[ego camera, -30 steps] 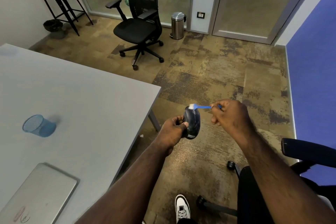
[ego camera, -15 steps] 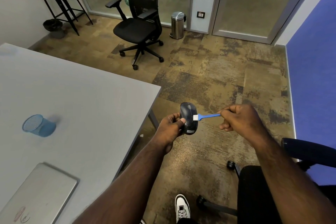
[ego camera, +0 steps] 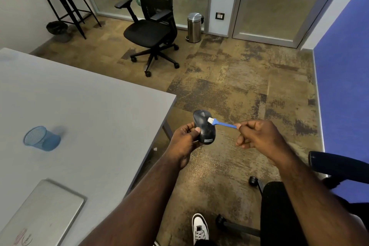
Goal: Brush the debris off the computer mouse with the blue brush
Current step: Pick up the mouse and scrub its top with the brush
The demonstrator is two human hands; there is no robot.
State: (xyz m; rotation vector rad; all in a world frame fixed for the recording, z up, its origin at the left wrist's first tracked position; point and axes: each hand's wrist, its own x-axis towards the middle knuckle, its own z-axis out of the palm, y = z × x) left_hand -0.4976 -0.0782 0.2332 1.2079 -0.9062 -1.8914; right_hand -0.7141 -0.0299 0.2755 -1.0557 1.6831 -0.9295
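Observation:
A black computer mouse (ego camera: pixel 203 126) is held over the floor, just right of the table corner, its top turned up toward me. My left hand (ego camera: pixel 185 142) grips its left side and underside with the thumb on the top shell. My right hand (ego camera: pixel 257 136) pinches the end of the thin blue brush (ego camera: pixel 222 124). The brush's white bristles (ego camera: pixel 210 120) rest on the mouse's upper right part, near the buttons.
A grey table (ego camera: pixel 89 106) fills the left, with a blue mesh cup (ego camera: pixel 41 139) lying on its side and a closed silver laptop (ego camera: pixel 44 213). A black office chair (ego camera: pixel 151 32), a steel bin (ego camera: pixel 194 27) and a stool (ego camera: pixel 63 0) stand farther off. My chair's armrest (ego camera: pixel 337 163) is at right.
The mouse has turned from edge-on to top-up. The brush went from the mouse's top end down to its right side, and now sits higher on the top shell.

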